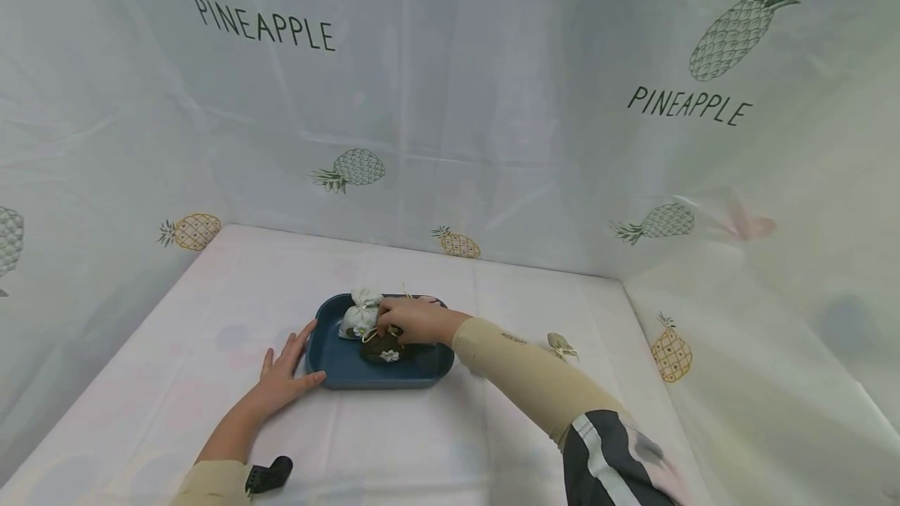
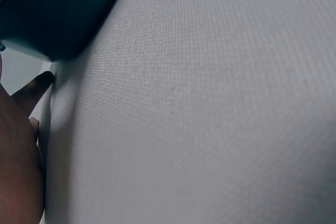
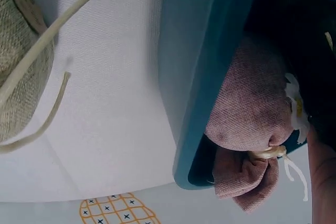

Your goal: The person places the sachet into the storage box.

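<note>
A dark blue tray [image 1: 380, 383] stands on the white-covered table. My left hand [image 1: 281, 383] lies at its left end, fingers spread, with fingertips and thumb at the rim. Inside the tray, my right hand [image 1: 415, 320] pinches the top of a dark brown drawstring pouch [image 1: 383, 350] with a small white flower on it. A white drawstring pouch [image 1: 358, 318] stands to the left of that one. The right wrist view shows a pink drawstring pouch [image 3: 252, 98] at the tray's end, its tied top over the rim; the right hand mostly hides it in the head view.
To the right of the tray, a greenish-beige drawstring pouch [image 1: 558, 343] lies on the table, partly behind the right forearm. A pineapple-printed curtain [image 1: 450, 100] hangs along the back and sides of the table. A black wrist strap piece [image 1: 270, 475] shows at the left cuff.
</note>
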`<action>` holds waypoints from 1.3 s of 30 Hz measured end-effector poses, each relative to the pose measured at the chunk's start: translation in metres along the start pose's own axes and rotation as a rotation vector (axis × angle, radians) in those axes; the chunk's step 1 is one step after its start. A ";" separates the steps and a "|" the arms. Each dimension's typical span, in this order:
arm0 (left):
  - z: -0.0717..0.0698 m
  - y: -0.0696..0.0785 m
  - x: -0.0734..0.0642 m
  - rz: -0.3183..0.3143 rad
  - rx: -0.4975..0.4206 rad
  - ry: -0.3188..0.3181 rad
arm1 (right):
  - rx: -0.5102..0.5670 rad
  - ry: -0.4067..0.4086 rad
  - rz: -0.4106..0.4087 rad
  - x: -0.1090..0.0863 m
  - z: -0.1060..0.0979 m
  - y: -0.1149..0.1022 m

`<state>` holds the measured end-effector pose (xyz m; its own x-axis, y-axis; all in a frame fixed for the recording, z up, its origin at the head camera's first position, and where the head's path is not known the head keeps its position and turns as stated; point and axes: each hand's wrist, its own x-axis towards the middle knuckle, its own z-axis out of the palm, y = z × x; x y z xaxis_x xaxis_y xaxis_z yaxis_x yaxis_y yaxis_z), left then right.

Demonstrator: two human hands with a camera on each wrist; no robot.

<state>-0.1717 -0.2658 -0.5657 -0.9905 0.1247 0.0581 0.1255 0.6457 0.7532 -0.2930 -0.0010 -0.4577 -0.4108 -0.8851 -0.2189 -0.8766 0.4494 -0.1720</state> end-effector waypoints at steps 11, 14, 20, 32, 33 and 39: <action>0.001 0.003 0.000 -0.021 -0.003 -0.010 | -0.017 0.007 0.016 0.002 0.008 0.006; 0.001 0.003 0.000 -0.022 -0.008 -0.012 | -0.018 0.007 0.002 0.001 0.008 0.007; 0.001 0.001 0.000 -0.006 -0.004 -0.002 | 0.030 0.011 -0.024 -0.004 0.001 0.008; 0.002 0.002 -0.001 -0.015 0.001 -0.018 | 0.142 0.057 0.004 -0.033 -0.016 0.020; 0.002 0.003 -0.001 -0.018 0.000 -0.020 | 0.155 0.059 0.009 -0.037 -0.017 0.021; 0.002 0.003 -0.001 -0.017 -0.003 -0.021 | 0.191 0.079 0.024 -0.060 -0.019 0.029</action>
<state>-0.1703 -0.2618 -0.5647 -0.9910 0.1299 0.0315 0.1086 0.6455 0.7560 -0.2983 0.0627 -0.4312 -0.4558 -0.8773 -0.1501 -0.8063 0.4784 -0.3479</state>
